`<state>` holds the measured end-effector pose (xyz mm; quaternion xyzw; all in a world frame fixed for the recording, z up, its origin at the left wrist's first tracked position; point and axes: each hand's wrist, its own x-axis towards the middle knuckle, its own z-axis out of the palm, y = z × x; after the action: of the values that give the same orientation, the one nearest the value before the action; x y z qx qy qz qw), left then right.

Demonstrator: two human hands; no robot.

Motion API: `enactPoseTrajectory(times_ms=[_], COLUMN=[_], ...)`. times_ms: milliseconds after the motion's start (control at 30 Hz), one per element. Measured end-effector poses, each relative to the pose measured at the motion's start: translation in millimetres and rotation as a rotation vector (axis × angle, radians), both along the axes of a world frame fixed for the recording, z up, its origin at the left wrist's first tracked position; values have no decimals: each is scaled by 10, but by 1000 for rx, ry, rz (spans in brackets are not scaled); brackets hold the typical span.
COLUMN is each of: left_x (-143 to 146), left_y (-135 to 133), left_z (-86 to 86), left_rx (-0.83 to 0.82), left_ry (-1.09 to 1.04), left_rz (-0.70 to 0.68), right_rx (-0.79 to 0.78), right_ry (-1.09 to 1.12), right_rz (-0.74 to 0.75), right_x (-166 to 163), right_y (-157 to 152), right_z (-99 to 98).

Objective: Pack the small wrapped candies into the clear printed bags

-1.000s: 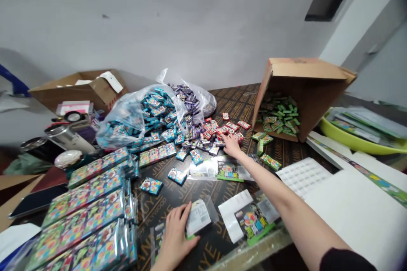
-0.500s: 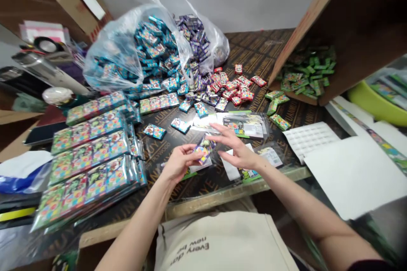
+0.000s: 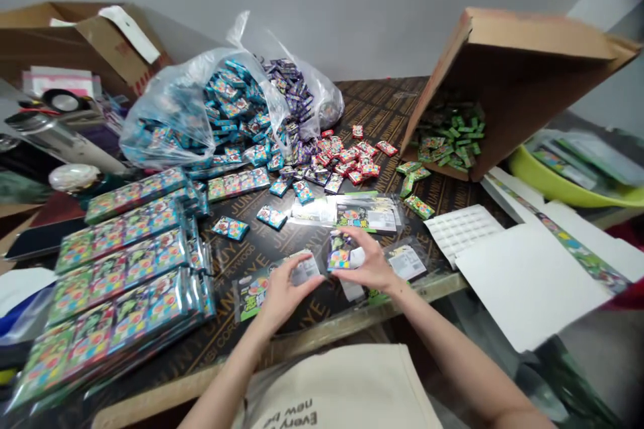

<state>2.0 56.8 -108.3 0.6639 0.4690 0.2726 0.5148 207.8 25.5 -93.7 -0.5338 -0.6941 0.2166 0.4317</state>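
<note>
My right hand [image 3: 369,260] holds a small purple candy packet [image 3: 339,251] upright between thumb and fingers, just above the table. To its left, my left hand [image 3: 286,288] has thumb and fingers apart with nothing between them. Beneath the left hand lies a clear printed bag [image 3: 251,295] with green lettering, partly covered by the hand. Another printed bag [image 3: 407,260] lies flat beside my right wrist. Beyond the hands is a layered pile of printed bags [image 3: 372,214]. Two blue packets, one of them a blue packet [image 3: 272,216], sit left of that pile.
Stacked filled packs [image 3: 125,281] cover the left side. Behind are a plastic bag [image 3: 168,107] of blue packets, purple packets [image 3: 289,90] and red packets [image 3: 347,154]. A tipped carton [image 3: 503,74] holds green packets [image 3: 455,137]. White sheets [image 3: 533,275] and a lime bowl [image 3: 553,181] lie right.
The purple packet has passed from my left hand to my right hand. My left hand has opened and moved slightly down. The camera view has shifted, too.
</note>
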Motion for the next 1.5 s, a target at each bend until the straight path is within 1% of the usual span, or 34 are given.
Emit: enactPoseTrajectory(times_ms=[33,67,100,133,200,267,333,467,567,600,633,733,767,833,867,900,933,1000,1033,1067,1100,1167,1233,1300,1367,1433,1467,1500], left_x=[-84,-159,-219,-261,-292,-277,-252,-239,-236,-231,-226,-210,-207,-204,-204,-206,-209,-214,-215,-215,-215,-219,-235,-259,-272,-251,-222,-180], left_y=[36,67,89,101,102,83,62,56,75,84,94,130,143,164,172,175,174,151,129,103,73,21,-1,24,93,187,235,279], left_z=[-44,-88,-128,-160,-189,-171,-124,-36,-13,-14,-18,-44,-55,-77,-89,-101,-115,-155,-182,-213,-248,-316,-354,-333,-242,-96,-13,67], left_rx=[173,300,382,428,475,524,555,525,516,512,503,461,450,439,436,436,436,436,430,421,408,378,356,353,351,296,231,131], left_ry=[175,334,462,548,606,564,504,441,402,390,382,374,370,360,358,363,375,418,446,475,503,542,544,487,357,173,72,-27], left_rz=[-61,-122,-173,-211,-240,-222,-190,-148,-193,-200,-191,-72,-34,-8,-12,-21,-28,-50,-74,-106,-137,-179,-184,-148,-51,108,188,250], right_rx=[8,10,9,9,14,34,49,40,13,14,26,95,107,107,111,120,131,135,112,82,54,23,24,31,33,20,-18,-81], right_ry=[-15,-33,-50,-69,-112,-152,-180,-196,-232,-253,-271,-269,-262,-275,-285,-291,-290,-285,-323,-373,-420,-479,-484,-462,-425,-383,-331,-251], right_rz=[-36,-58,-59,-39,41,121,192,300,398,405,373,126,89,136,155,126,38,-240,-331,-379,-397,-378,-338,-305,-280,-229,-153,-43], right_x=[65,117,152,167,151,107,76,99,123,115,97,-8,-47,-100,-104,-91,-62,26,74,118,155,207,244,281,310,304,280,243], right_y=[-3,-1,6,17,41,58,68,108,158,164,159,101,89,141,227,361,542,1006,1262,1511,1740,2098,2300,2348,2258,2046,1901,1736], right_z=[-58,-120,-182,-237,-310,-321,-278,-133,-73,-71,-78,-133,-154,-182,-185,-181,-170,-128,-98,-63,-24,64,159,253,334,382,390,387])
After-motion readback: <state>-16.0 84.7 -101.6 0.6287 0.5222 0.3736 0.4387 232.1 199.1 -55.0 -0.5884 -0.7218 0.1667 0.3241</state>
